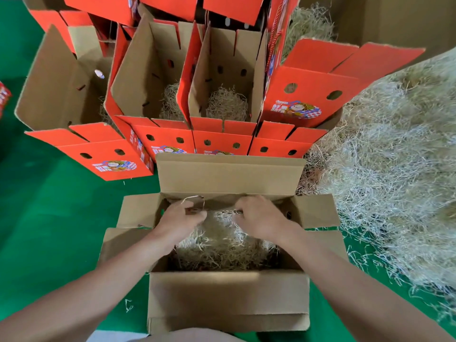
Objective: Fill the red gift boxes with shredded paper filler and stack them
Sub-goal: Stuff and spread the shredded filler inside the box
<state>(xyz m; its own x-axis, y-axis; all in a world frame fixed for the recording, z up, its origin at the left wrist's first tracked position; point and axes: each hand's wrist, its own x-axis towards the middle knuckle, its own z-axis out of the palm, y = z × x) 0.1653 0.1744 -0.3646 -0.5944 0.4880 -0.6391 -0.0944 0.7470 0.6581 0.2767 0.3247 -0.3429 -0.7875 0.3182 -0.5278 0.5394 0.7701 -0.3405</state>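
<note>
An open gift box (228,299) with brown cardboard flaps spread out stands right in front of me on the green floor. Pale shredded paper filler (222,250) lies inside it. Both my hands are down in the box, on top of the filler near its far wall. My left hand (181,222) has its fingers curled into the strands, and a loop of strand sticks up above it. My right hand (259,218) grips the filler with bent fingers. Beyond this box stand several open red gift boxes (222,95), some holding a wad of filler.
A large heap of loose shredded paper (399,174) covers the floor at the right, reaching close to my box. More red boxes (103,6) are piled at the back. A tall open red box (61,95) stands at the left. Green floor (49,218) lies to the left.
</note>
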